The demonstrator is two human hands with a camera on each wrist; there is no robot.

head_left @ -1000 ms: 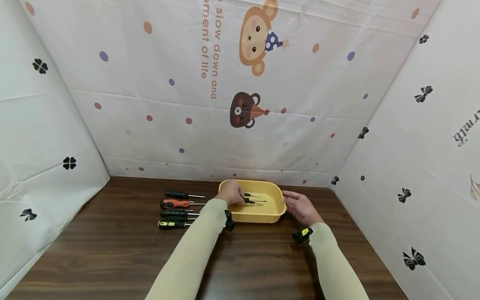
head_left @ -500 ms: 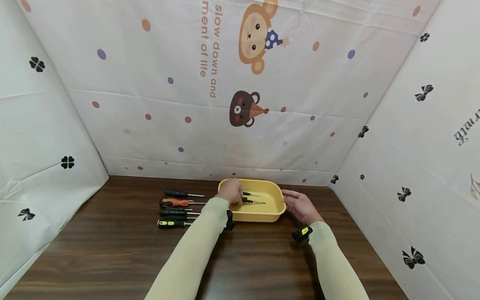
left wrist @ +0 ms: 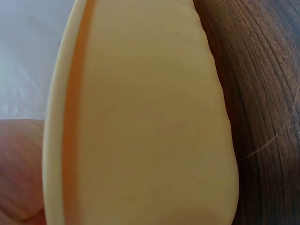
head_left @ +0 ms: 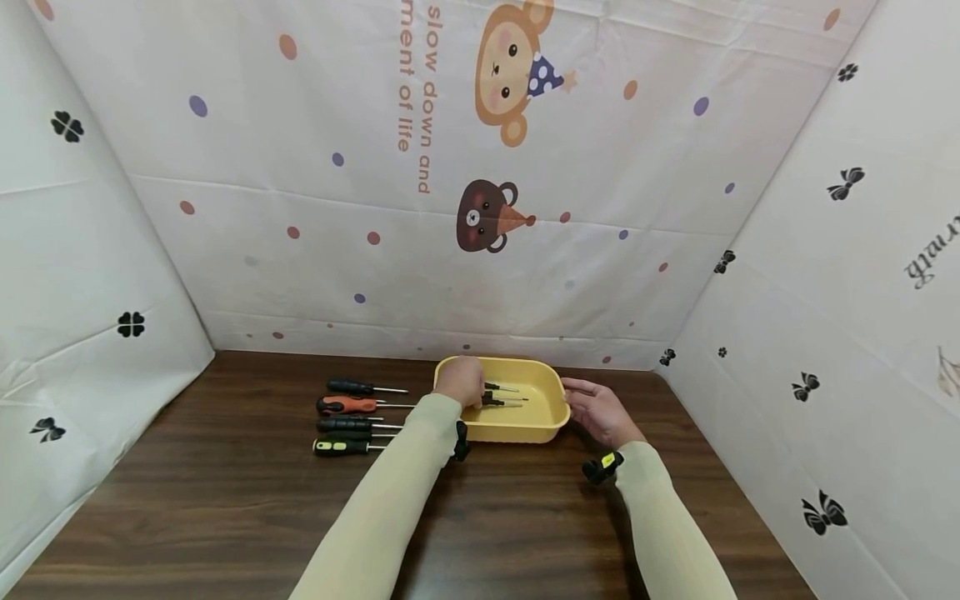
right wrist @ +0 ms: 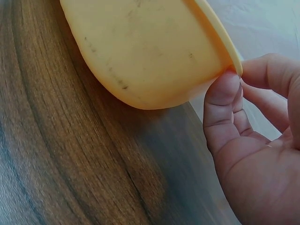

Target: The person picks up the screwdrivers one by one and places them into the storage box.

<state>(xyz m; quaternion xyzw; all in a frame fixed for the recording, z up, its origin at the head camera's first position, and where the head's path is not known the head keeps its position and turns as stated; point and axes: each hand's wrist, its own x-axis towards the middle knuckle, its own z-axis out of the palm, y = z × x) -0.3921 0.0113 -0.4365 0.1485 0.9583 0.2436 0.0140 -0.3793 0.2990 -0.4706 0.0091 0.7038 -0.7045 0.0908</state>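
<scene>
A yellow plastic tray stands on the table near the back wall. Inside lie several thin screwdrivers with dark handles and metal shafts pointing right. My left hand reaches over the tray's left end, knuckles up, its fingers lowered at the handles. Those fingertips are hidden, and I cannot tell whether they hold a handle. At the opposite end my right hand pinches the rim between thumb and fingers, as the right wrist view shows. The tray's outer wall fills most of the left wrist view.
Left of the tray, several larger screwdrivers lie in a column on the dark wooden table: a black one, an orange-and-black one and a black-and-yellow one among them. White printed cloth walls in the back and sides.
The thin screwdrivers have shifted very slightly left at my left hand. My right hand keeps its grip on the rim, and the tray stays in place. The head view has tilted a little.
</scene>
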